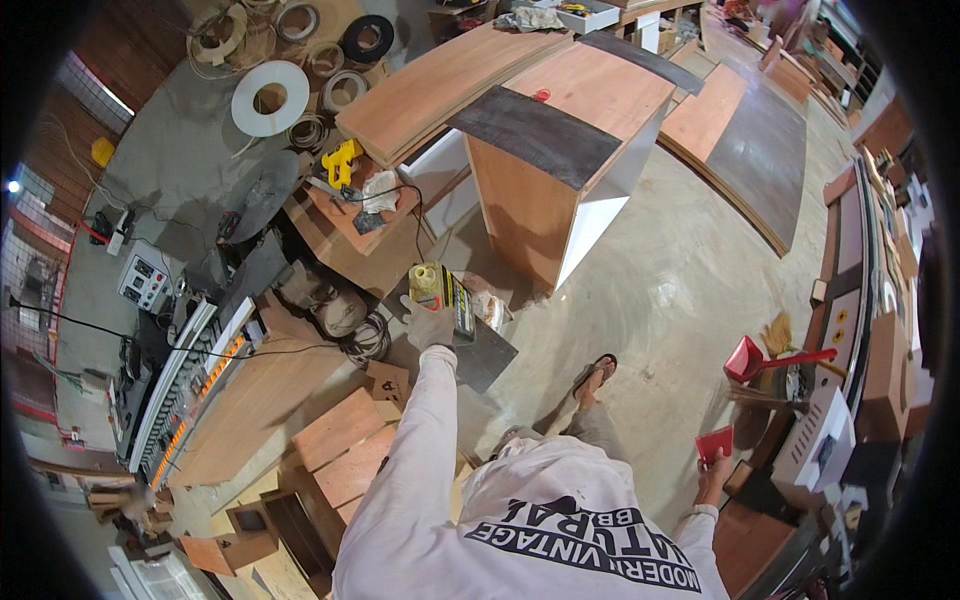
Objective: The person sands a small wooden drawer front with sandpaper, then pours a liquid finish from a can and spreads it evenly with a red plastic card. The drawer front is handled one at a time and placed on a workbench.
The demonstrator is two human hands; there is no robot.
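Observation:
My left hand (430, 325), in a pale glove, is closed on a yellow and black can (462, 306) with an open, yellowish top. It holds the can above a dark sheet (487, 357) near the floor. Out to the right, my bare right hand (712, 477) grips a flat red spreader (714, 442) by its lower edge. Ahead of the can stands a tall wood-veneer cabinet (523, 215). A dark strip (535, 135) crosses its top, and a small red piece (542, 95) lies there.
A yellow power tool (342, 163) and a crumpled cloth (380, 191) sit on a wooden box at left. Tape rolls (270, 98) lie beyond. Large panels (760, 150) rest at the far right, a red dustpan (745, 360) nearer. An edge-banding machine (190, 390) stands left.

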